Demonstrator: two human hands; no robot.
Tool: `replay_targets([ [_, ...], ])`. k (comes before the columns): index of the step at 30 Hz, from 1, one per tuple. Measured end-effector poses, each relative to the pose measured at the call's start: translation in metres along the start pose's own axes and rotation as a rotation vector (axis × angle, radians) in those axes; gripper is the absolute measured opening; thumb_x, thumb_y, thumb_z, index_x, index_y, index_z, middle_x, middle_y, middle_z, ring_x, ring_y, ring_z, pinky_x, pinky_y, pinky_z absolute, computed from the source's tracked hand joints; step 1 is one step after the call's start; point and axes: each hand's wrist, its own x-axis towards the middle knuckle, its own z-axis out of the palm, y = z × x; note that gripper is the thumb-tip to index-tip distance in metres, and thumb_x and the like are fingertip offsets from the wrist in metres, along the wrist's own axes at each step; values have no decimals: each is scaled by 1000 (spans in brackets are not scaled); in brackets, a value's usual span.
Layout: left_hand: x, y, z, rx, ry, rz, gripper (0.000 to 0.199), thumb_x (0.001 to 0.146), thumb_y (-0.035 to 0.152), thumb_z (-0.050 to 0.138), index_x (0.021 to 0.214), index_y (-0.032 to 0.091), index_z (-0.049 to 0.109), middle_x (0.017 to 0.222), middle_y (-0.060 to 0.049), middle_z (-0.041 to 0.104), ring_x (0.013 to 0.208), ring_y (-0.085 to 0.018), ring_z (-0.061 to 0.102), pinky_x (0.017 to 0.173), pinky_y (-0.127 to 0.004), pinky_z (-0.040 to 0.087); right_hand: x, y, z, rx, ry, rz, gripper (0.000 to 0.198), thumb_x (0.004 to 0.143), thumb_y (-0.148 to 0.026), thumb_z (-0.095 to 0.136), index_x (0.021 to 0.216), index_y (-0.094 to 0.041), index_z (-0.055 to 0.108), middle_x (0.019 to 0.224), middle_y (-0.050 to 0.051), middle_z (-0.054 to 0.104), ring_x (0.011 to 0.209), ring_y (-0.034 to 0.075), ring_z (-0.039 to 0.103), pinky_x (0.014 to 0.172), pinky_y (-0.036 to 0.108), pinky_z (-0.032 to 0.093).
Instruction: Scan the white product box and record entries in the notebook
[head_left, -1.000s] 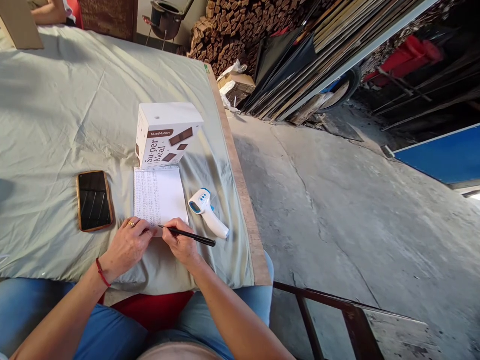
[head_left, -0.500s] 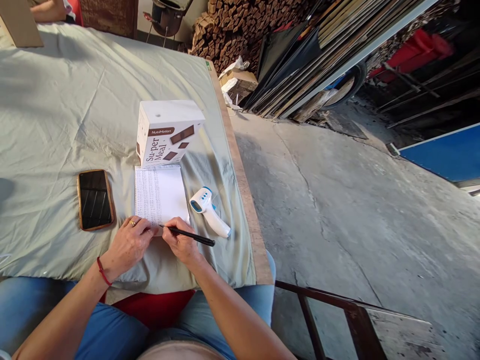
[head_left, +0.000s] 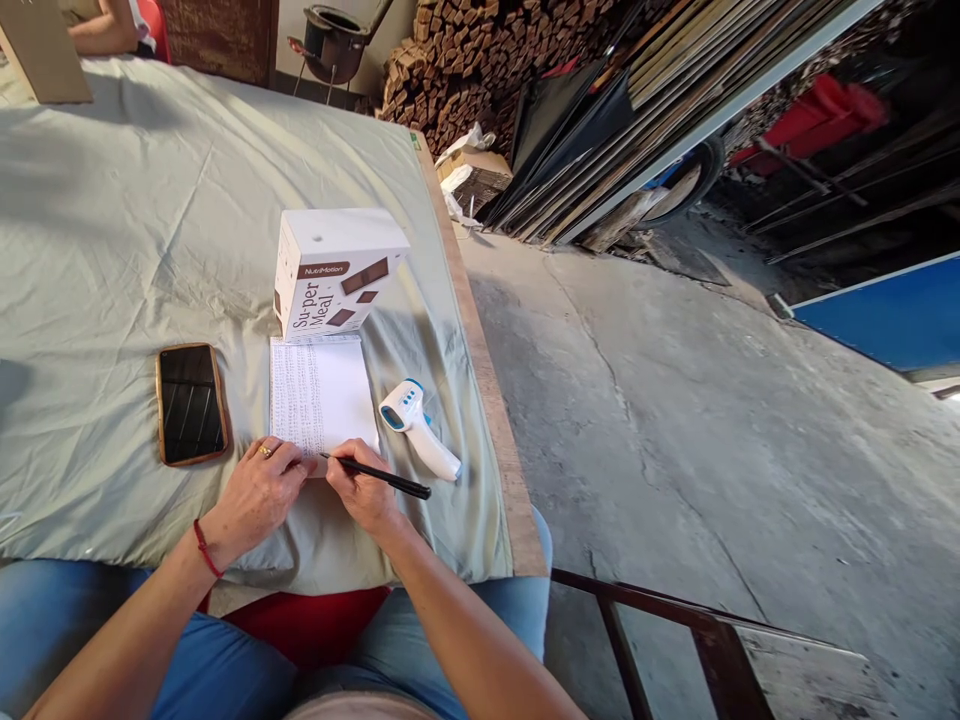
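My right hand is closed around a black pen, its tip on the lower part of a sheet of paper. Columns of small handwriting cover the left half of the sheet. My left hand, with bent fingers drawn together, holds the sheet's lower left edge beside the pen tip. Right of the paper lies a white and blue infrared thermometer. A white NutriMotion box stands upright at the top edge of the sheet. To the left, a phone in a brown case lies with its screen dark.
A pale green cloth covers the table, whose wooden edge runs along the right. A cardboard piece and another person's arm are at the far left. Beyond are stacked wood, leaning boards and a dark wooden frame.
The whole view has shifted slightly, so things sit a little lower. Both hands keep nearly the same place on the paper, with the pen still in my right hand.
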Motion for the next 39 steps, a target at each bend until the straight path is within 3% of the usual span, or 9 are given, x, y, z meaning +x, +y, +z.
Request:
replay_targets([
  [31, 1, 0, 1, -9, 92, 6, 17, 97, 11, 54, 101, 17, 69, 88, -4, 62, 84, -20, 54, 76, -34, 45, -6, 3, 3, -33, 57, -17, 13, 86, -19, 50, 74, -23, 50, 61, -5, 50, 53, 12, 45, 54, 25, 39],
  [39, 1, 1, 2, -5, 58, -4, 15, 95, 11, 56, 100, 19, 68, 87, -4, 60, 85, -21, 54, 77, -34, 44, -6, 5, 4, -74, 79, -13, 14, 88, -20, 49, 74, -23, 51, 62, -4, 52, 55, 12, 47, 55, 25, 39],
])
